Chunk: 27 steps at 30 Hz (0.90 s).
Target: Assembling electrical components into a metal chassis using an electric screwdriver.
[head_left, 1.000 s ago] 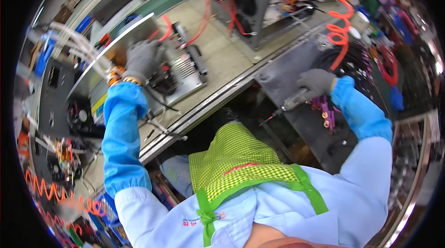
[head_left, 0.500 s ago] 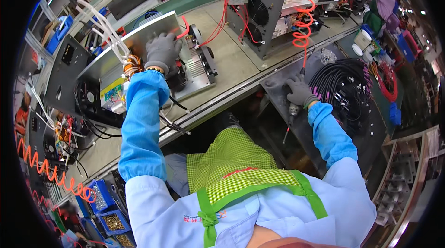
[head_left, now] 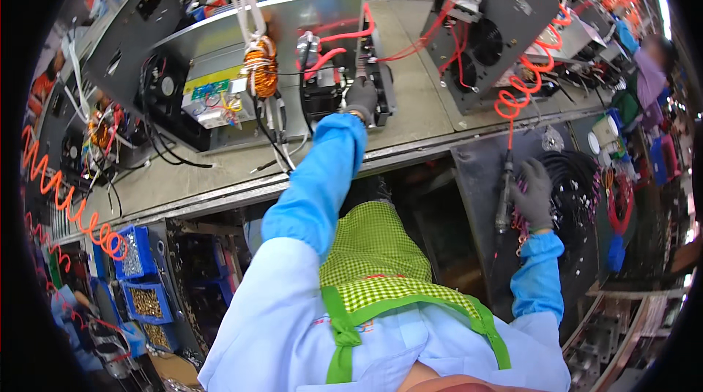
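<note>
My left hand (head_left: 360,98), in a grey glove, rests at the right end of an open metal chassis (head_left: 322,11). Its fingers are curled in beside the finned metal; what they hold, if anything, is hidden. Thick red wires (head_left: 326,59) and a copper-wound ring coil (head_left: 261,68) sit in the chassis, left of that hand. My gloved right hand (head_left: 534,196) is open over a dark side surface, fingers apart. Just left of it lies a power screwdriver (head_left: 504,198), its tail on a red coiled hose (head_left: 517,103).
A grey panel with fans (head_left: 487,37) stands at the back right of the bench. Bundled black cables (head_left: 571,180) lie right of my right hand. Blue bins of small hardware (head_left: 146,301) are at the lower left. Another person (head_left: 652,70) is at the far right.
My left hand has moved from the chassis's upright plate to its right end. My right hand has let go of the screwdriver, which now lies beside it. The view has shifted.
</note>
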Tool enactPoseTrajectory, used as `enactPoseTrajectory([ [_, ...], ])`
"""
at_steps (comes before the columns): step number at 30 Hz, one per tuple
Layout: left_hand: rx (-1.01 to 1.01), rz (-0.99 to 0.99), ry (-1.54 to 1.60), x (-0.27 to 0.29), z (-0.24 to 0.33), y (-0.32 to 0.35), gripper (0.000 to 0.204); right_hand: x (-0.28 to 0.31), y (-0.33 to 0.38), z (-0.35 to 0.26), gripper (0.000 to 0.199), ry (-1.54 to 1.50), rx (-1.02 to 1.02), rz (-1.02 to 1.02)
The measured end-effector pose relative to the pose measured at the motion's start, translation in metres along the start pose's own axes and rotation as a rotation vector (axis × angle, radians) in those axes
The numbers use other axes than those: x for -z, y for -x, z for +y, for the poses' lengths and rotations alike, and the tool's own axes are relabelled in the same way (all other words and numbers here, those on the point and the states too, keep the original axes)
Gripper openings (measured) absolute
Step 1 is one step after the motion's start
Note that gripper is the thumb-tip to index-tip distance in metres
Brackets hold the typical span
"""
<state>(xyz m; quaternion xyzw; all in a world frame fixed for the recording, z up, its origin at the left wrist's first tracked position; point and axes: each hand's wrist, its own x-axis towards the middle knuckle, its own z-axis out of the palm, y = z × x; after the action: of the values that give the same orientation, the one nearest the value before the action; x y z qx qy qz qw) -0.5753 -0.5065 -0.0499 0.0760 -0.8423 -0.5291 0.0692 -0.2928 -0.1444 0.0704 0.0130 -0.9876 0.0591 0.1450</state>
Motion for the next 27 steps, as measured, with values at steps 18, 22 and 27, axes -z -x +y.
enactPoseTrajectory([
  [18, -0.385, -0.160, -0.040, 0.004, -0.005, 0.019, 0.051, 0.002, 0.070, 0.106, 0.066, 0.257, -0.683, -0.217],
  [22, -0.460, -0.035, 0.313, 0.026, 0.032, 0.080, 0.048, -0.014, 0.066, 0.120, 0.041, 0.436, -0.723, -0.284],
  [27, -0.559, -0.203, 0.250, 0.048, 0.052, 0.141, 0.033, 0.024, 0.063, 0.138, 0.028, 0.358, -0.797, -0.314],
])
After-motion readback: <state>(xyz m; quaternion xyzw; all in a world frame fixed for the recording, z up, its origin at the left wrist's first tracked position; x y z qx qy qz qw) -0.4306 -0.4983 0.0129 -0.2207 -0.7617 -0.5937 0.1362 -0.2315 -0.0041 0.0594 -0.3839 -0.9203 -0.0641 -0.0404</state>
